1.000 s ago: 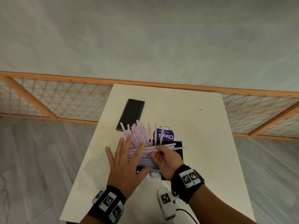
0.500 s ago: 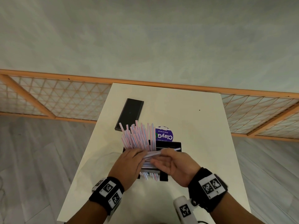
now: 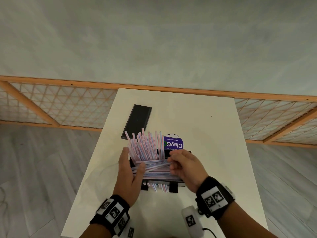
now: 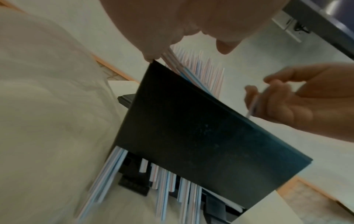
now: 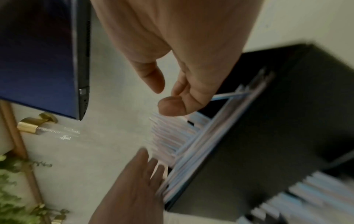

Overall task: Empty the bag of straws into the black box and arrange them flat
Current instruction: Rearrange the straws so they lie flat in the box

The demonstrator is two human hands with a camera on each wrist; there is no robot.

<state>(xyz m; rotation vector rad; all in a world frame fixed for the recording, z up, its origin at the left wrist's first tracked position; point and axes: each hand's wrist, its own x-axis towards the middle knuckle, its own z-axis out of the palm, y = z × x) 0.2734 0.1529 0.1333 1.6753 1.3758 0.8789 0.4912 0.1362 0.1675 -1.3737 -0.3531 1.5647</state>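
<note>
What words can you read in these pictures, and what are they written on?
"ClayG": big white letters, seen upside down, on the round purple label behind the straws; the word runs on behind a green mark, so its end is cut off.
Small lines above and below it on the same label: too small to read.
Wristband squares: black-and-white patterns, no words.
Dark flat slab on the table: no writing visible.

My black box (image 3: 178, 183) on the white table holds pink-and-blue striped straws (image 3: 154, 167): some lie crosswise on top, others stand fanned out behind.
</note>
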